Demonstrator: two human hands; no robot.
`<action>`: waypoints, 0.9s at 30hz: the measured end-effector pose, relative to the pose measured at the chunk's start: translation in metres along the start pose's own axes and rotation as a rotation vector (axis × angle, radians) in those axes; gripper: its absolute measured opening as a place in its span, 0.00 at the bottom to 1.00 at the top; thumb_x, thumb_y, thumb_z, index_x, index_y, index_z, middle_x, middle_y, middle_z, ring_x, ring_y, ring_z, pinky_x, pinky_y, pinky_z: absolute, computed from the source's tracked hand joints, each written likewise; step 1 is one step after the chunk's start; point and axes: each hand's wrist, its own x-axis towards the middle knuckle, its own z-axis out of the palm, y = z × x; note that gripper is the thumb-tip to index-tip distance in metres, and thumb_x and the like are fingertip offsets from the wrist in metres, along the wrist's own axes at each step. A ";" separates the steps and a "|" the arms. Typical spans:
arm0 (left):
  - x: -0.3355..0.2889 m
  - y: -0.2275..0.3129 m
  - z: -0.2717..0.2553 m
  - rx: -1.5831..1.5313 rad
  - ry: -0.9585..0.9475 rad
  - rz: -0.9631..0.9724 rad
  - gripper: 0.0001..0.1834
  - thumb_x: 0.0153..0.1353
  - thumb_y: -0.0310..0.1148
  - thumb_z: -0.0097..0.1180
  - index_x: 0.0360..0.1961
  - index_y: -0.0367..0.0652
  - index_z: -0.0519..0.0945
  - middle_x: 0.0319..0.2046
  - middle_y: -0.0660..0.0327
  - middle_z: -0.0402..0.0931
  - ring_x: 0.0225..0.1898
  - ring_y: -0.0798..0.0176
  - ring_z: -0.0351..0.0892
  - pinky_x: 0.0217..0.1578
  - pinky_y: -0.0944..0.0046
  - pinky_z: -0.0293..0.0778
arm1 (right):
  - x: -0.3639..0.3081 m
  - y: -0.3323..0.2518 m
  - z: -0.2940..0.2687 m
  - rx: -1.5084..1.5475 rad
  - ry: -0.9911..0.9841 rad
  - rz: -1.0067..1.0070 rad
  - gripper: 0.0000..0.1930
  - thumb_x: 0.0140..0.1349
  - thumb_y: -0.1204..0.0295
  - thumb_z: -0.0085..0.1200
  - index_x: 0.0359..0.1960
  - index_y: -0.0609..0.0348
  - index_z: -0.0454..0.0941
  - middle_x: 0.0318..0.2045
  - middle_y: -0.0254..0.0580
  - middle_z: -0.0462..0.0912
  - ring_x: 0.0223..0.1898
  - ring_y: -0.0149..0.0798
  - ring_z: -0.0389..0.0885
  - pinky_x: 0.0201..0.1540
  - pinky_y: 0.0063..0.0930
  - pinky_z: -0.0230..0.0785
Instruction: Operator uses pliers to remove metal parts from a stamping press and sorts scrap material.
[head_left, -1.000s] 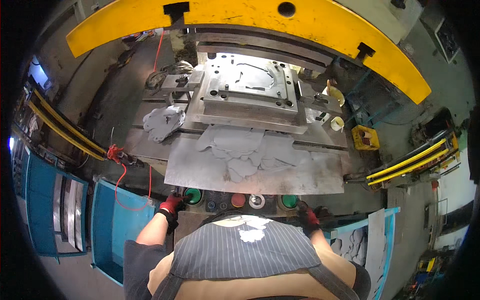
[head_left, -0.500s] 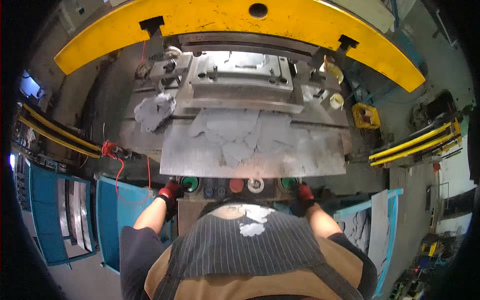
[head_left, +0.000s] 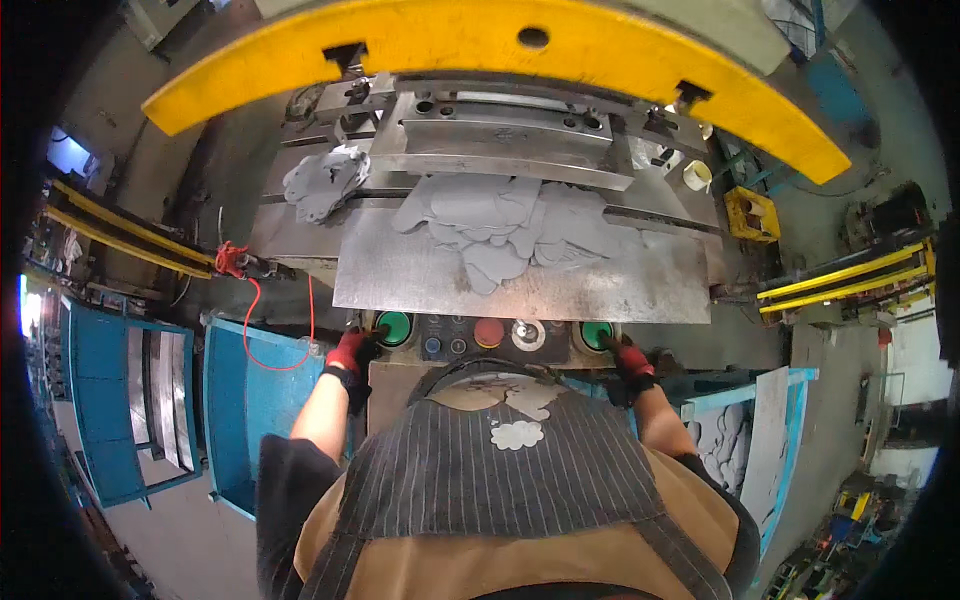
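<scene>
My left hand [head_left: 350, 354], in a red and black glove, is at the left end of a control panel [head_left: 505, 338]. Its visible finger reaches to the rim of the left green button [head_left: 393, 328]. At the other end, my right hand [head_left: 630, 364], gloved alike, has a finger against the edge of the right green button [head_left: 597, 336]. Neither hand holds anything visible; their other fingers are partly hidden. Beyond the panel, grey flat cut pieces [head_left: 490, 225] lie overlapping on a metal sheet [head_left: 390, 265]. Behind them stands a metal die block [head_left: 505, 140].
A yellow beam [head_left: 600, 45] spans the press above the die. More grey pieces [head_left: 325, 183] are heaped on the bed's left. A red button [head_left: 489, 332] sits mid-panel. Blue racks [head_left: 270, 385] flank me, and a yellow crate [head_left: 752, 215] stands at right.
The yellow beam has come down relative to the bed, and the die's bright top face is now covered. The view has shifted, with bed and panel higher in it. Both hands stay by the green buttons.
</scene>
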 end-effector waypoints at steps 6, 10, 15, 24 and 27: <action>-0.059 -0.056 -0.051 -0.663 0.240 0.305 0.13 0.58 0.35 0.46 0.41 0.41 0.72 0.33 0.62 0.74 0.31 0.69 0.72 0.33 0.69 0.69 | -0.038 -0.143 -0.045 -0.258 0.212 -0.002 0.17 0.48 0.60 0.55 0.35 0.60 0.75 0.33 0.50 0.77 0.38 0.49 0.75 0.40 0.35 0.67; -0.118 0.047 -0.052 -0.673 0.581 0.294 0.23 0.57 0.35 0.47 0.55 0.46 0.62 0.33 0.61 0.71 0.24 0.71 0.68 0.24 0.70 0.69 | -0.012 -0.251 0.010 -0.355 0.213 -0.861 0.22 0.40 0.68 0.59 0.40 0.57 0.73 0.35 0.47 0.75 0.38 0.49 0.73 0.41 0.34 0.66; -0.096 0.143 -0.032 -0.648 0.359 0.323 0.17 0.58 0.36 0.46 0.48 0.46 0.66 0.27 0.65 0.72 0.23 0.73 0.69 0.21 0.73 0.66 | 0.042 -0.351 0.116 -0.593 0.000 -1.087 0.36 0.43 0.56 0.56 0.54 0.57 0.60 0.52 0.49 0.64 0.55 0.50 0.60 0.57 0.41 0.50; 0.018 0.343 0.091 0.287 -0.013 0.892 0.17 0.58 0.37 0.44 0.44 0.35 0.68 0.34 0.44 0.73 0.35 0.47 0.72 0.38 0.60 0.67 | 0.045 -0.316 0.122 -0.881 0.026 -0.993 0.41 0.43 0.50 0.53 0.58 0.56 0.54 0.55 0.46 0.60 0.59 0.49 0.54 0.59 0.54 0.38; 0.064 0.375 0.126 0.587 0.121 0.977 0.15 0.58 0.38 0.44 0.41 0.38 0.70 0.29 0.52 0.74 0.30 0.55 0.72 0.34 0.60 0.68 | 0.034 -0.295 0.101 -0.796 0.104 -0.957 0.40 0.43 0.51 0.53 0.58 0.55 0.55 0.54 0.46 0.61 0.58 0.49 0.54 0.60 0.54 0.38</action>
